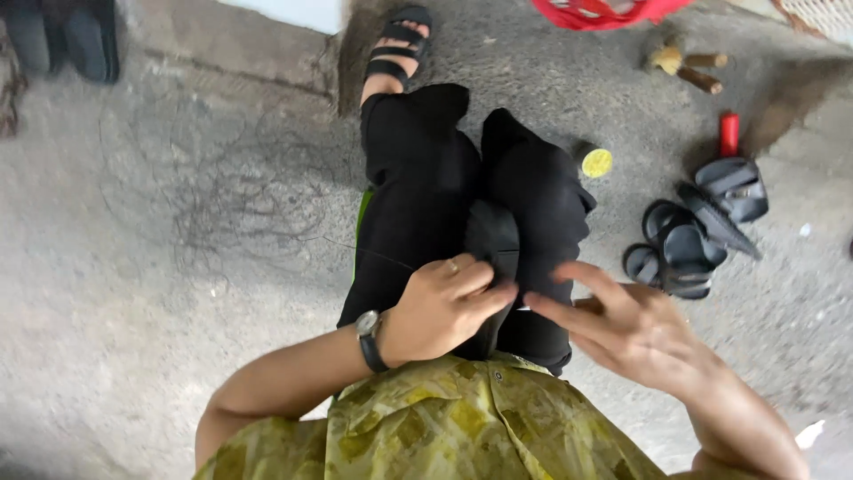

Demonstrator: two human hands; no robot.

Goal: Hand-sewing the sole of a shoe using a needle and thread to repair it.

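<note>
Where the view begins, closest to the camera, an olive-and-yellow patterned shirt [444, 427] is seen from above, worn by a seated person. Just beyond it, the left hand [442, 307], with a wristwatch [369, 336] and a ring, is closed in a pinch on the near edge of a black shoe [494, 249]. The shoe is held upright in the lap, wedged between two knees clothed in black trousers [418, 187]. The right hand [626, 324] is kept spread, fingers extended toward the shoe's side, not clearly touching it and gripping nothing. The shoe is judged to be light and fairly stiff at the sole, softer at the upper, with a smooth surface that may slip; a firm hold is best taken at its rim or heel, as is done here. Farther out, on rough grey concrete [133, 267], a pile of black sandals [693, 222] is seen to the right, with a small yellow-lidded tin [595, 162] and a red tube [729, 133] nearby. Farthest off, wooden-handled brushes [689, 67] and a red basket [604, 12] are visible.
</note>
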